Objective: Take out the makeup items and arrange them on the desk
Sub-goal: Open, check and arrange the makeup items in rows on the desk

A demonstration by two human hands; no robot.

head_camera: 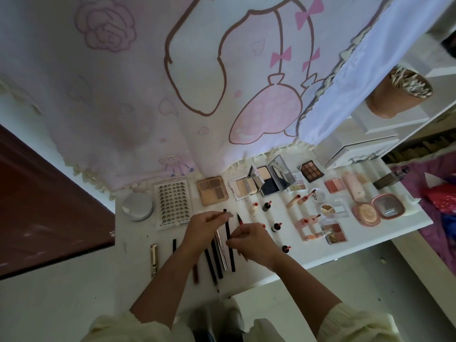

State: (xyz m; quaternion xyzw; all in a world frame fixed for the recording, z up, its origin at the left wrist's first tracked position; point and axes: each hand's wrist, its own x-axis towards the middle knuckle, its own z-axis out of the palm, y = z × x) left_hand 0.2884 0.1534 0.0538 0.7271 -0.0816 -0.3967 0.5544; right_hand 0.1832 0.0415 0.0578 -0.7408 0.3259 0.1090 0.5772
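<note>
black and fine-tipped, the eyeliner pen point(238, 218) stands up out of the right hand point(250, 239), pinched between curled thumb and fingers, its point aimed away from the person, above the middle of the desk point(370, 233). just beside it the left hand point(203, 225) hovers with its fingertips drawn together; it seems to pinch the upper end of a long black pencil point(230, 248) that runs between the two hands, though the grip is too small to read surely. under the wrists more dark pencils point(214, 261) lie side by side on the white top, with a gold tube point(153, 261) further left. beyond the hands sit a lash sheet point(174, 204), a round jar point(137, 206) and a tan palette point(213, 190). to the right stand small lip tubes point(266, 206), and a pink compact point(388, 206) lies open. a pale printed cloth point(123, 95) hangs behind, and a brown cup of cotton swabs point(399, 93) sits on a shelf.
</note>
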